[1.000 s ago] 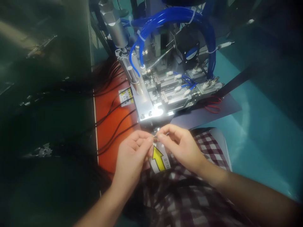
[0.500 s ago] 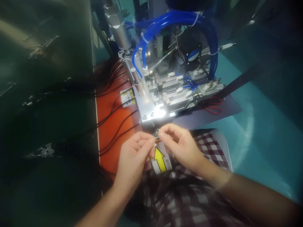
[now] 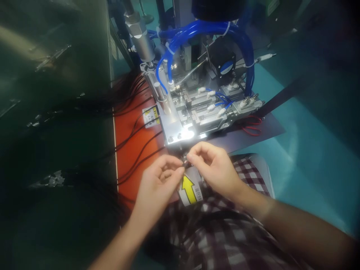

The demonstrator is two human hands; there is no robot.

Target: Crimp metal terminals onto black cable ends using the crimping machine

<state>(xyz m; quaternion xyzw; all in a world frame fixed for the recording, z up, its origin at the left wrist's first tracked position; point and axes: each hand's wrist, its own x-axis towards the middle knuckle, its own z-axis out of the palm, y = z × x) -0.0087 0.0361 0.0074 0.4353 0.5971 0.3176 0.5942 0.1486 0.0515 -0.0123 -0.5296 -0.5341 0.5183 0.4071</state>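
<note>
My left hand (image 3: 161, 176) is curled at the front of the machine, its thumb and index fingertips almost meeting. What lies between those tips, if anything, is too small to make out. Close beside it, my right hand (image 3: 213, 165) pinches thumb against forefinger; any piece inside is hidden. Both sets of fingertips sit just below the shiny metal front plate (image 3: 176, 129) of a bench machine. A small dark fitting (image 3: 184, 157) shows in the gap between the hands. Under them is a white label with a yellow arrow (image 3: 189, 189).
Thick blue air tubes (image 3: 208, 28) arch over the machine. Black cables (image 3: 137, 165) cross the orange-red surface (image 3: 123, 150) on the left, near a warning label (image 3: 151, 117). Red wires (image 3: 251, 130) lie at right. A checkered cloth (image 3: 213, 240) covers my lap.
Thin coloured wires and a small white piece showed between my fingers before; now they are out of sight. My left thumb and forefinger have loosened slightly. The view has shifted a little.
</note>
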